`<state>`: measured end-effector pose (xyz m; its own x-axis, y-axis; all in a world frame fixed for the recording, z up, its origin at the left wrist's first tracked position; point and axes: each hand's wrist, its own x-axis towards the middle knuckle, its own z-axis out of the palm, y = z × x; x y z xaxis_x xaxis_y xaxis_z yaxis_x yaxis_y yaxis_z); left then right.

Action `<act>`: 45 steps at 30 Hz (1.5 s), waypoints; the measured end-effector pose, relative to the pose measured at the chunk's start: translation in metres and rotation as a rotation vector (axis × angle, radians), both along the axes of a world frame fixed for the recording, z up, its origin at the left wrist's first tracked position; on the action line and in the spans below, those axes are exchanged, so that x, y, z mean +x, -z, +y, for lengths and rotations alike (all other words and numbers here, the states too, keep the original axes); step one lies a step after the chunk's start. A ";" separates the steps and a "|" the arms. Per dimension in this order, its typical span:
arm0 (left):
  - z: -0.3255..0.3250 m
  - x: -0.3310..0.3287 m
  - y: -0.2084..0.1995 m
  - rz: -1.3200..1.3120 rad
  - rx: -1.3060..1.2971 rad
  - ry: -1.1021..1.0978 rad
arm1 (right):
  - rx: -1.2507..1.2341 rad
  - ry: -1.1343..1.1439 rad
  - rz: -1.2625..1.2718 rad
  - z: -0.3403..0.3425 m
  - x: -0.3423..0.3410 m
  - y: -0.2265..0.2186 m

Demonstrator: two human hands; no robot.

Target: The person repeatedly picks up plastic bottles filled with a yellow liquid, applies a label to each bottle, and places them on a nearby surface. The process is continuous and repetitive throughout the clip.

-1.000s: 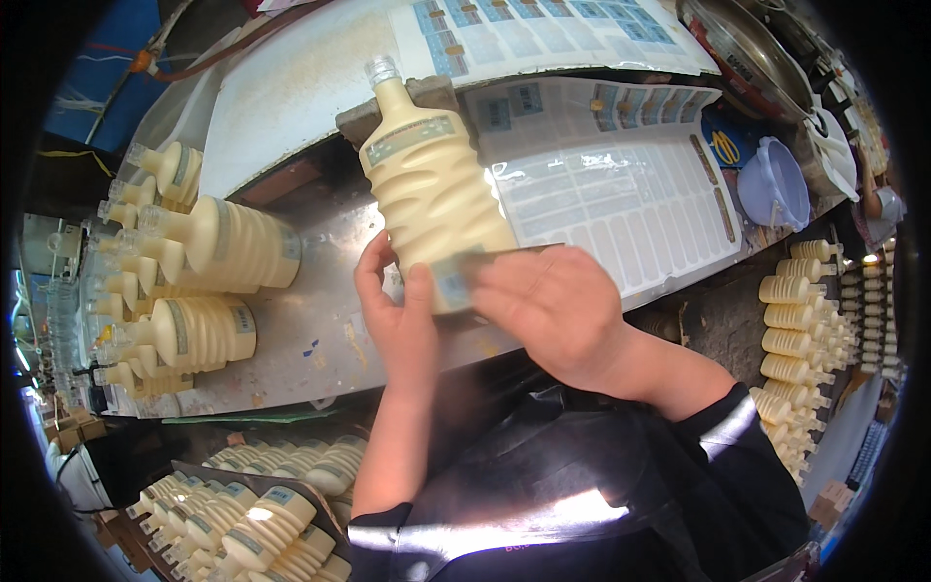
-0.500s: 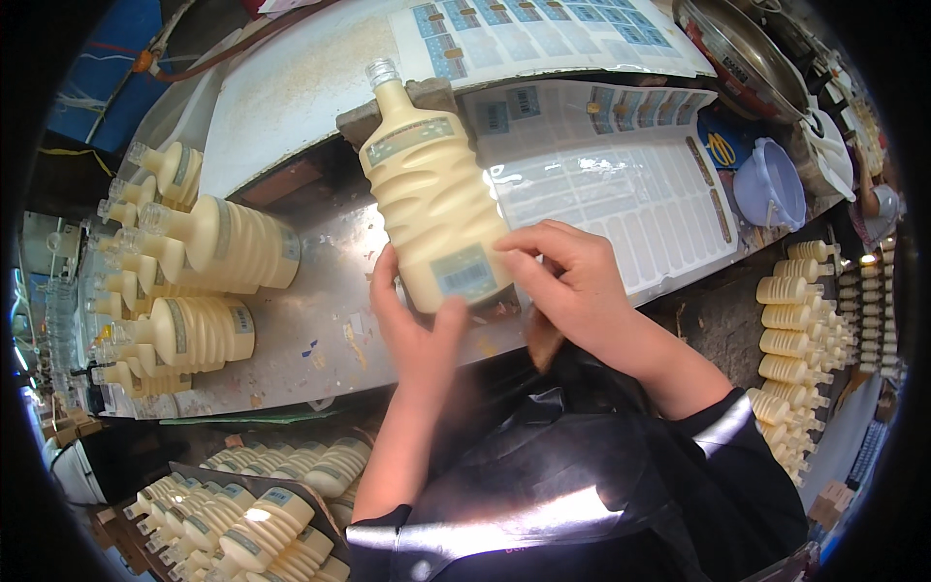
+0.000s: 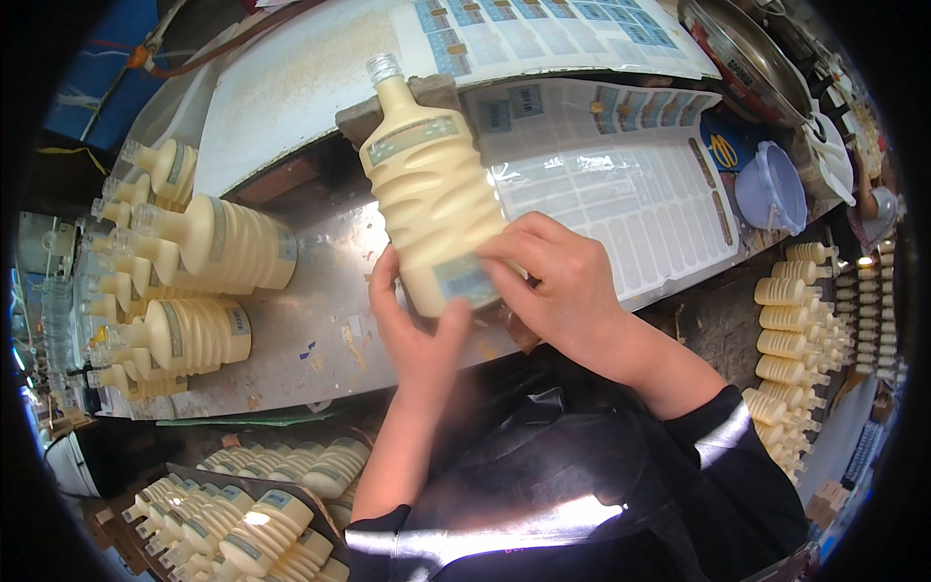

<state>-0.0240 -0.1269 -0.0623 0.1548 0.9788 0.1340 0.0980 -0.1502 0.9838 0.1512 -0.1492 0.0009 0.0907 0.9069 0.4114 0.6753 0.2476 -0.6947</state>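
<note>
A cream plastic bottle (image 3: 427,209) with wavy sides and a clear threaded neck lies tilted back on a dark support (image 3: 354,121). My left hand (image 3: 417,335) grips its lower left, fingers behind and thumb in front near the base. A pale blue-green label (image 3: 465,279) sits on the lower front, and another label (image 3: 412,139) crosses the shoulder. My right hand (image 3: 562,281) is closed, thumb and forefinger together at the lower label's upper right edge. Below that hand shows a brown piece (image 3: 521,333), mostly hidden; what it is I cannot make out.
Label sheets (image 3: 582,194) lie right of the bottle, with more label sheets (image 3: 543,29) behind. Labelled bottles (image 3: 204,242) stack at the left of the metal table (image 3: 320,330). A lavender bucket (image 3: 771,189) stands right. More bottles fill a box (image 3: 252,529) lower left and rows (image 3: 786,344) at right.
My right hand has moved slightly left and down, its fingertips from the bottle's right edge onto the lower label's upper edge. The brown piece shifted left with it. My left hand keeps its grip.
</note>
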 end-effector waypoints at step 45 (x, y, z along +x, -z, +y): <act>0.000 -0.005 0.006 0.159 0.056 -0.059 | -0.080 0.088 0.126 0.000 -0.004 0.002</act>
